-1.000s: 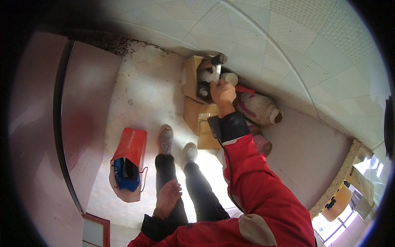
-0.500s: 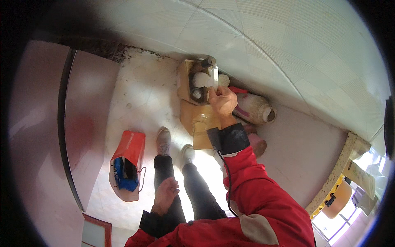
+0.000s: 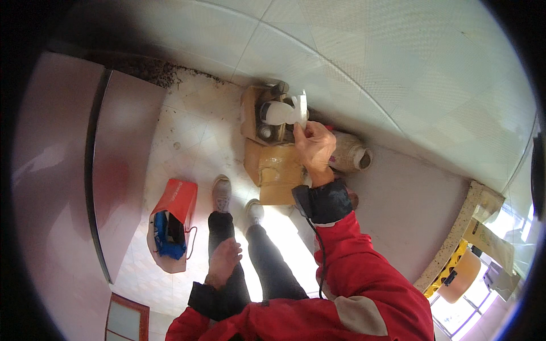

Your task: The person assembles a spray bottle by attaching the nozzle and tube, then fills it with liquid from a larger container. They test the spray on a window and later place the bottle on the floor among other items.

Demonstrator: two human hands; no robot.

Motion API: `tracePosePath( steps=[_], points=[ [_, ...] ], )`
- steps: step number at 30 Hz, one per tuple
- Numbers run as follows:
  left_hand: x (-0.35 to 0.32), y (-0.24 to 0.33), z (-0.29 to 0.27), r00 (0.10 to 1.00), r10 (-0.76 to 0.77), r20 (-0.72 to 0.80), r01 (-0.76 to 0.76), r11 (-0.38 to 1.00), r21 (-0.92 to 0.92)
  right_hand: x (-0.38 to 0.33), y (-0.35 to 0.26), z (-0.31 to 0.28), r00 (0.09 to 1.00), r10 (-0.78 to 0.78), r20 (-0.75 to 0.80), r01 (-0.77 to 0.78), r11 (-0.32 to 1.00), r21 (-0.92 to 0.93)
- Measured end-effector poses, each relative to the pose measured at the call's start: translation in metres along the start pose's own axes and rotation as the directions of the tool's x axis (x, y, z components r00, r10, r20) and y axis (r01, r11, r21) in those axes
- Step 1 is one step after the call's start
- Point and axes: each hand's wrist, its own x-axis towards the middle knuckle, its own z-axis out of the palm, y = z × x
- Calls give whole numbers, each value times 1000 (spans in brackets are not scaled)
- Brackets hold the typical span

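Right hand on white bottle at cardboard box

Head view: right hand (image 3: 315, 145) has thumb and fingers closed on the pale top piece of a white bottle (image 3: 278, 113). Bottle lies tilted over the open cardboard box (image 3: 248, 116), its wide end to the left, top piece to the right, near the tiled wall (image 3: 352, 45). Left hand (image 3: 226, 261) hangs over the left leg, fingers loosely curled, half-open. The two hands are well apart.

In the box, below the white bottle: a dark bottle (image 3: 265, 132) with a light cap. Behind it, a brown round-ended thing (image 3: 278, 89); kind unclear. Brown carton (image 3: 281, 173) sits just beside the open box, on the near side. Pale jar (image 3: 347, 152) lies on its side right of the right hand, mouth pointing right.

Red bag (image 3: 181, 196) on the floor (image 3: 185, 128), left of the shoes (image 3: 222, 196), blue package (image 3: 166, 241) showing in its mouth. Pinkish panels (image 3: 122, 159) line the left side. Speckled surface (image 3: 446, 250) at far right, with a tan round-edged thing (image 3: 462, 277) near its edge. Red sleeve (image 3: 344, 244) on the right arm, black cable (image 3: 322, 250) running along it.
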Motion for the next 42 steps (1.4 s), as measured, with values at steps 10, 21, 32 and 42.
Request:
tracePosePath(
  steps=[10,21,32,42],
  points=[
    [16,18,33,977,209,-48,-178,915,362,21,-18,-94,979,118,168,-165,940,298],
    [-46,107,228,837,470,281,-532,820,212,24,-96,-280,934,-99,342,-154,754,639],
    [-222,24,286,682,359,637,-570,807,155,1,-150,-408,982,-134,135,-56,475,878],
    [-278,-44,292,645,-346,681,56,910,410,-155,-214,-480,887,-347,305,-153,403,902]
  ],
)
